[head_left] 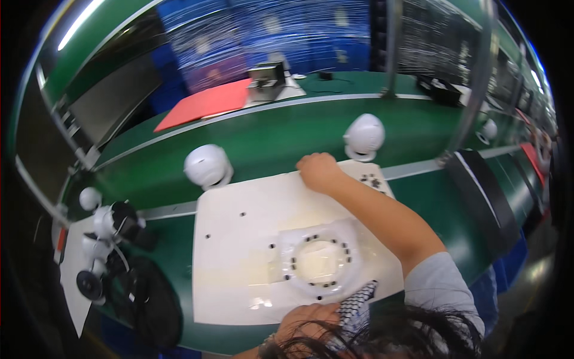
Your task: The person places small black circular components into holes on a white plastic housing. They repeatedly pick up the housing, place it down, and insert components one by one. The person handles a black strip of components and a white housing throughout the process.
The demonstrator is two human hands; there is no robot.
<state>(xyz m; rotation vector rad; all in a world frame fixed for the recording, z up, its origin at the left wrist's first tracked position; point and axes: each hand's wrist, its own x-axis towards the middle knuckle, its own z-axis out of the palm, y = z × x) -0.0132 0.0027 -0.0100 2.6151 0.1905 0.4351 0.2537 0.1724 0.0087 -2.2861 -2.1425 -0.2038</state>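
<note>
A cream-white board (227, 269) lies on the green bench before me. My right hand (318, 172) is at its far edge, fingers curled under and their tips hidden. Close to the near edge, my left hand (308, 321) is closed on a white sheet patterned with rows of small black dots (360, 301); hair partly covers this hand. Between the hands, a shiny translucent plastic piece with a round centre (320, 257) rests on the board, ringed by small black pads (293, 259). More black pads (372, 180) cluster at the far right corner, and several are scattered leftward.
Two white rounded camera-like devices (207, 166) (365, 136) stand beyond the board. More white devices (107, 221) and a dark cable-strewn item (149, 299) sit at left. A black padded piece (483, 194) lies right. A red sheet (209, 105) and a metal fixture (266, 81) are behind.
</note>
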